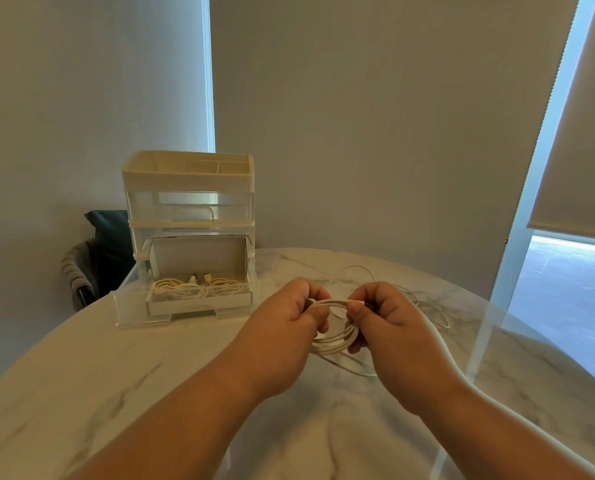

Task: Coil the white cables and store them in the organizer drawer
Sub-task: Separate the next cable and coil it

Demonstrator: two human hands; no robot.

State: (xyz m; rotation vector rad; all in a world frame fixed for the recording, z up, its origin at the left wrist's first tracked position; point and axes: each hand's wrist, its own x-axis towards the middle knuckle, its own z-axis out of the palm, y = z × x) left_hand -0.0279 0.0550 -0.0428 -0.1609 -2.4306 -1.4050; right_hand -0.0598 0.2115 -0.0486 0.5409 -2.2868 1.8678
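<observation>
— Between the two hands, how much of the white cable (334, 336) can you see?

— Only part of it. Its loops run into both fists, so how they lie inside the palms is hidden. The left hand (289, 317) has its fingers curled round the left side of the coil. The right hand (382, 317) pinches the top strands under the thumb and curls round the right side. The coil is near the middle of the table (116, 375), whether just above it or touching it I cannot tell.

— And the rest of the cable?

— A loose length (427, 306) trails over the table behind and to the right of the right hand. That hand and wrist cover part of it, and I cannot tell where it ends.

— What else is around?

— Past the table's far left edge there is a chair (77, 271) with a dark cushion (110, 237), both partly hidden by the organizer (188, 178). On the right, a roller blind (580, 133) is cut off by the frame edge.

— And the organizer?

— It stands on the table to the left of the hands, well apart from them. Its bottom drawer (129, 303) is pulled out. An open box (199, 303) sits in it, with coiled white cables (199, 288) lying inside. The middle drawer (188, 209) is pushed in, and something pale and curved shows through its clear front, too faint to name. From this angle I cannot see what the top tray (185, 171) holds in its compartments.
</observation>
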